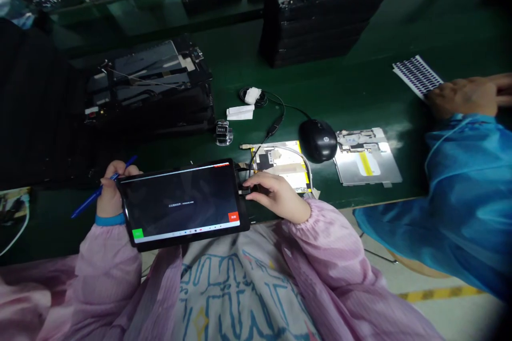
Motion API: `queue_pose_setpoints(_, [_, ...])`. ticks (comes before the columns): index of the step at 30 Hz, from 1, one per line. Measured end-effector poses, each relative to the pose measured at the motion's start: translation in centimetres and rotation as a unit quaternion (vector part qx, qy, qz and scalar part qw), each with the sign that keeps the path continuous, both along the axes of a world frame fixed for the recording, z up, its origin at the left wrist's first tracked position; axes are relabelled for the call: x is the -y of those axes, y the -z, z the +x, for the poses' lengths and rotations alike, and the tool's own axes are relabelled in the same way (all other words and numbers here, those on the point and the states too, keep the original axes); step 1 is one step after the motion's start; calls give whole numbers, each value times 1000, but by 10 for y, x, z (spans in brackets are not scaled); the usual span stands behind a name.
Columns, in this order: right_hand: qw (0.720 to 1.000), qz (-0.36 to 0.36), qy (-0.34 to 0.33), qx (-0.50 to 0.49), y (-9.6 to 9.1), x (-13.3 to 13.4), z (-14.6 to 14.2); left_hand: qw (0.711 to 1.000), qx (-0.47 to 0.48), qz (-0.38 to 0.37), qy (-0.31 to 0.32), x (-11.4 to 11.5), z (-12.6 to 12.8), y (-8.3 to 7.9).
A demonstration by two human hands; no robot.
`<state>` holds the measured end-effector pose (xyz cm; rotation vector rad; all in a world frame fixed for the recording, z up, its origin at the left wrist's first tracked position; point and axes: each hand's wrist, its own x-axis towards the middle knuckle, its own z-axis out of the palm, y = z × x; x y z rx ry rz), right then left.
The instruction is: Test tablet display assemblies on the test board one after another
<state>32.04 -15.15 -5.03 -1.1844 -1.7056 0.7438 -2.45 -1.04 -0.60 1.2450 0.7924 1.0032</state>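
Observation:
A lit tablet (180,203) is held flat in front of me, with a mostly black screen, a green box at its lower left and red at its lower right. My left hand (112,186) grips the left edge, partly hidden behind it, and also has a blue pen (88,201) between its fingers. At the right edge, my right hand (278,196) pinches a small cable plug (245,190) against the tablet's side. Just beyond that hand lies an opened tablet part with yellow strips (298,184), a pale cable across it.
A black mouse (319,140) and a silver metal panel (370,162) lie to the right. Stacks of black trays (316,32) stand behind, with another stack (156,96) at left. A co-worker's blue sleeve (472,165) and hand (466,96) are at far right, by a label sheet (418,75).

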Motion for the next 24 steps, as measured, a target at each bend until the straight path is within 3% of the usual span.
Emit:
queue_pose_setpoints(6, [997,67,8,24,-2,-2,-1,1000,2,5,-31,0,2,1])
queue_pose_setpoints(11, [989,130,-38,57,-6,-9,-1,999,5,5,-46,3,4,2])
queue_pose_setpoints(19, [985,147,-23,82,-4,-8,-6,999,5,5,-44,8,3,3])
queue_pose_setpoints(24, [991,103,-5,90,-1,0,-9,999,19,-10,-35,12,4,2])
